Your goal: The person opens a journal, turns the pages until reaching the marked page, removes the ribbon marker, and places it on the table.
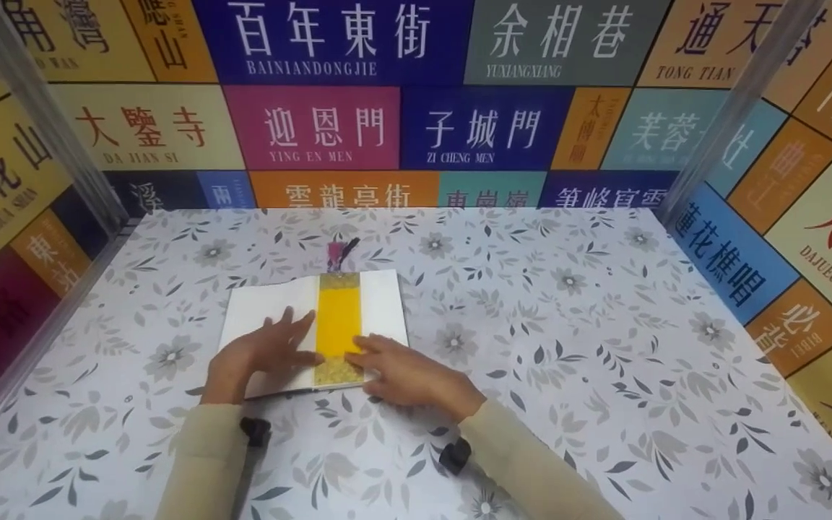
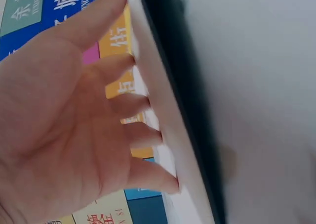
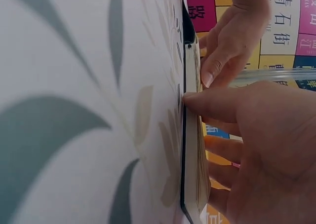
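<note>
An open book (image 1: 386,297) with blank white pages and a dark cover lies on the table. Along its middle lies a yellow bookmark (image 1: 339,310) with patterned gold ends. A pink and dark tassel (image 1: 335,254) extends past the book's far edge. My left hand (image 1: 263,352) rests spread on the left page, its thumb reaching the bookmark's left side. In the left wrist view its fingertips (image 2: 170,184) press on the page. My right hand (image 1: 405,372) lies over the right page with fingers on the bookmark. Its thumb (image 3: 212,103) touches the book's near edge in the right wrist view.
The table (image 1: 568,375) has a white cover with grey flowers and leaves. Coloured panels with Chinese place names (image 1: 315,130) stand behind and on both sides. Clear upright strips (image 1: 734,108) mark the corners. A black wrist device (image 1: 455,456) sits by the right sleeve.
</note>
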The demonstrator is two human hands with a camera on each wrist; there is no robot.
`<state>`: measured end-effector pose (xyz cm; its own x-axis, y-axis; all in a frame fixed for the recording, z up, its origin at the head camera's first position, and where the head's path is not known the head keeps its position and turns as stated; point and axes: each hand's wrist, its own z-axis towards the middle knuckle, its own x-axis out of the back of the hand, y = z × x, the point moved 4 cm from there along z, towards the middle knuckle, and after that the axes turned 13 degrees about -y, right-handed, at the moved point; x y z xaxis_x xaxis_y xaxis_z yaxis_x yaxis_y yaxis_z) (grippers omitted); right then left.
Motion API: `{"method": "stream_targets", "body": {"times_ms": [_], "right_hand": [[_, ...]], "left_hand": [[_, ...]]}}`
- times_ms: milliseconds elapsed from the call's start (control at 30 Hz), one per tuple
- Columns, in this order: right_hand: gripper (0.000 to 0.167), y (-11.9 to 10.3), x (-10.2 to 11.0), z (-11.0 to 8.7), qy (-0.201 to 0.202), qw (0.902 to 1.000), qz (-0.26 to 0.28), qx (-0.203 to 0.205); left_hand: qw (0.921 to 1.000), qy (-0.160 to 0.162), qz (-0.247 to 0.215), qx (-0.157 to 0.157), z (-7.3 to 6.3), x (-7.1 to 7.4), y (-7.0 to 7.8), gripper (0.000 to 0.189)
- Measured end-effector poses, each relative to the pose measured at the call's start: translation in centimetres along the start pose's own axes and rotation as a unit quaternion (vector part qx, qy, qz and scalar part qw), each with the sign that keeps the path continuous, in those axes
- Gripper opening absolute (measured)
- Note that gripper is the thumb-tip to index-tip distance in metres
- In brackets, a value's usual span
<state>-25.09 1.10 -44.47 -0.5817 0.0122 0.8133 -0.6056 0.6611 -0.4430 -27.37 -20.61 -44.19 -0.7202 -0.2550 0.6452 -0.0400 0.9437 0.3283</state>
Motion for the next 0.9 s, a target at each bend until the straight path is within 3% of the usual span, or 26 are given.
{"method": "stream_targets", "body": {"times_ms": [233, 367, 467, 567, 700, 767, 900], "right_hand": [[0.056, 0.5, 0.3, -0.1, 0.000, 0.9970, 0.078, 0.008], [0.053, 0.7, 0.7, 0.2, 0.040, 0.9907, 0.130, 0.001], [0.051, 0.8, 1.1, 0.5, 0.084, 0.9791, 0.185, -0.002], [0.050, 0.9, 1.3, 0.9, 0.125, 0.9526, 0.277, -0.009], [0.053, 0.9, 1.5, 1.8, 0.156, 0.8994, 0.406, -0.044], [0.055, 0.9, 1.6, 2.4, 0.163, 0.8793, 0.442, -0.074], [0.058, 1.0, 2.0, 3.3, 0.163, 0.8553, 0.479, -0.111]], "left_hand": [[0.9998, -0.010, -0.015, 0.006, 0.3, -0.1, -0.2, 0.091], [0.9998, -0.013, -0.015, 0.006, 0.5, 0.1, 0.0, 0.090], [0.9997, -0.015, -0.017, 0.008, 0.4, 0.2, 0.1, 0.089], [0.9997, -0.016, -0.016, 0.011, 0.3, 0.2, 0.1, 0.089], [0.9997, -0.016, -0.015, 0.006, 0.1, 0.3, 0.2, 0.090], [0.9996, -0.016, -0.021, 0.005, 0.1, 0.2, 0.3, 0.090], [0.9991, -0.017, -0.039, 0.005, 0.1, 0.2, 0.2, 0.091]]}}
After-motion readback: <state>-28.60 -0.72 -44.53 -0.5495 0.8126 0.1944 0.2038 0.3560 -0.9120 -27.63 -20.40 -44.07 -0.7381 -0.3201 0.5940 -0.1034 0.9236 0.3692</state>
